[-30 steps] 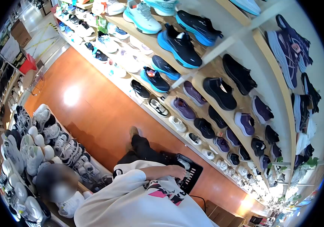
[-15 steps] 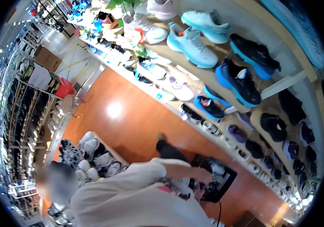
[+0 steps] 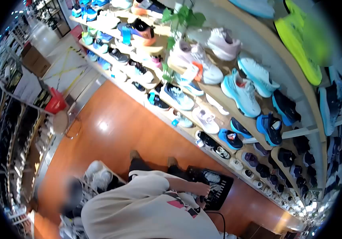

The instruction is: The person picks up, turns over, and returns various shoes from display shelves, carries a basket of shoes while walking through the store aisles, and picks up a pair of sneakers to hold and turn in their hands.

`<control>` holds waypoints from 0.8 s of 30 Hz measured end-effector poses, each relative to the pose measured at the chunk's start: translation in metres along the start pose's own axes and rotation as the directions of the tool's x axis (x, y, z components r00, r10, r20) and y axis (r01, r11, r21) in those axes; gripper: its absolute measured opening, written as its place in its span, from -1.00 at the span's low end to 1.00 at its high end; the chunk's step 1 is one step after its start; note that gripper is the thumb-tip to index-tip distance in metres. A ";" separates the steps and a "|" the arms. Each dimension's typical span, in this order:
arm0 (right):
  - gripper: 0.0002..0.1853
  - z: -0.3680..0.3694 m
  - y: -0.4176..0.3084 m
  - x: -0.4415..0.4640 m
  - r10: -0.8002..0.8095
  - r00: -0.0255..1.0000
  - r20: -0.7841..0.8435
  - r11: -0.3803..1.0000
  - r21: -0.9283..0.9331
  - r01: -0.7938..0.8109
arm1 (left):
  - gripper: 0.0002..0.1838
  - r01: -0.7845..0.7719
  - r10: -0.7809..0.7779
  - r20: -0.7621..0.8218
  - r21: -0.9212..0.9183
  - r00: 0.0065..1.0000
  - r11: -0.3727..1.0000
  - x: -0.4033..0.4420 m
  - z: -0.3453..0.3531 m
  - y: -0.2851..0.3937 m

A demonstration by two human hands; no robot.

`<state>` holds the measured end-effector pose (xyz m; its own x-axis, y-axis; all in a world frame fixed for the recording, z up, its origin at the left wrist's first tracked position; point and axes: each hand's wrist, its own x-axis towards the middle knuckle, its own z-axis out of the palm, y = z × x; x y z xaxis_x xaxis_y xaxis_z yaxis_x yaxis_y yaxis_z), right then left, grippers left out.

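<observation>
A black crate-like box [image 3: 223, 199] sits low to the right of my feet. A grey shoe [image 3: 212, 176] lies inside it. My left hand [image 3: 204, 189] reaches across my body over the box's near side, its fingers curled against a pale, dark-marked item too small to make out. Most of my right hand [image 3: 201, 202] is hidden by my shirt and the box edge, so its fingers do not show.
Shelves of sneakers [image 3: 240, 93] line the right. On the left are a rack [image 3: 13, 119], a red bin [image 3: 56, 101] and a round stool [image 3: 61, 121]. White shoes [image 3: 98, 175] are heaped beside a blurred, dark, rounded head-like shape [image 3: 72, 193]. A cable [image 3: 222, 223] hangs near my side.
The view has shifted, so the upper shelves show more and both my feet are visible. My hands and the box appear farther left in the picture.
</observation>
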<state>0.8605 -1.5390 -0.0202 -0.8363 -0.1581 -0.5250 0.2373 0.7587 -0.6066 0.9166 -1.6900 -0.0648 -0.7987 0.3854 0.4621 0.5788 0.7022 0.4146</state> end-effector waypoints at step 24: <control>-0.72 0.439 -0.284 -0.112 -0.215 0.825 0.522 0.862 -0.296 0.412 | -0.62 0.260 -0.123 0.283 -0.521 0.951 0.813 -0.364 -0.256 -0.129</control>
<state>1.1038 -2.0145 -0.0509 -0.4829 -0.6235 -0.6148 -0.2864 0.7760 -0.5620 1.1746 -2.0744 -0.0860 -0.8773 0.4501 0.1667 0.3487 0.3588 0.8659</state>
